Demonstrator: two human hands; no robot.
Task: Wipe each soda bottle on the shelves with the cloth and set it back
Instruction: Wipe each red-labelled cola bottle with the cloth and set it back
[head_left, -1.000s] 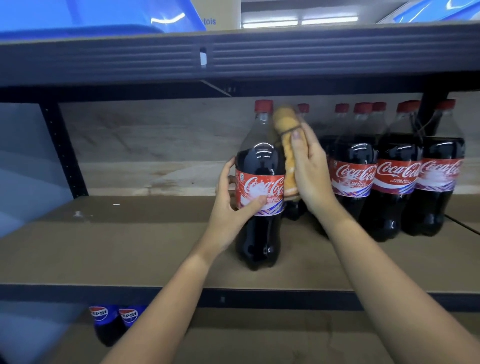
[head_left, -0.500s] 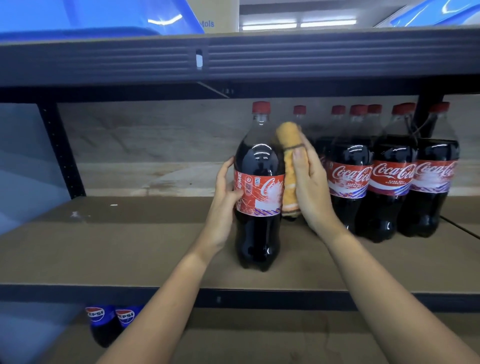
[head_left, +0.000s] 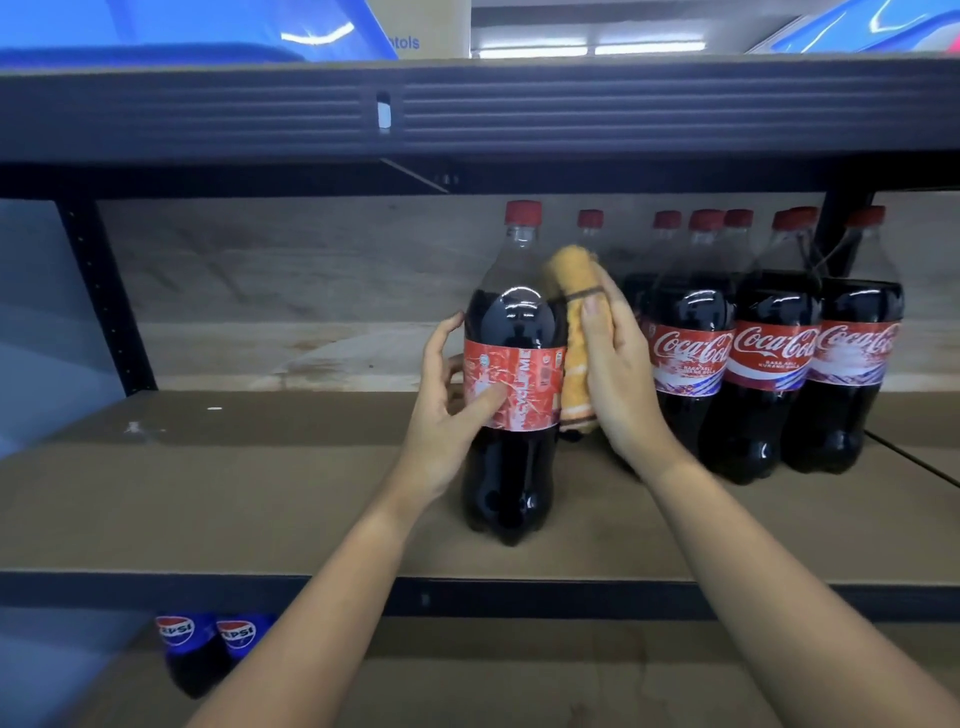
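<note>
A Coca-Cola bottle (head_left: 514, 374) with a red cap stands upright on the brown middle shelf (head_left: 260, 493), set forward of the rest and to the left of the row. Its red label is turned so that the side print, not the logo, faces the camera.

The left hand (head_left: 447, 405) grips this bottle from its left side: the thumb lies across the front of the label and the fingers curl round behind. The right hand (head_left: 618, 374) is on the bottle's right side, fingers fairly straight, pressing an orange cloth (head_left: 576, 338) flat against the bottle's shoulder and label. The cloth is sandwiched between palm and bottle, its top end sticking up above the fingertips and its lower end hanging just below the label's bottom edge.

To the right of the held bottle, just behind the right hand, stands a group of Coca-Cola bottles (head_left: 769, 364) with logos facing front, packed touching one another in at least two rows. One more red cap shows directly behind the cloth.

Below the held bottle and to its left, on the lower shelf, two Pepsi bottles (head_left: 208, 644) stand side by side. Above it runs the dark metal beam (head_left: 623, 104) of the upper shelf, with blue bins (head_left: 156, 31) on top.
</note>
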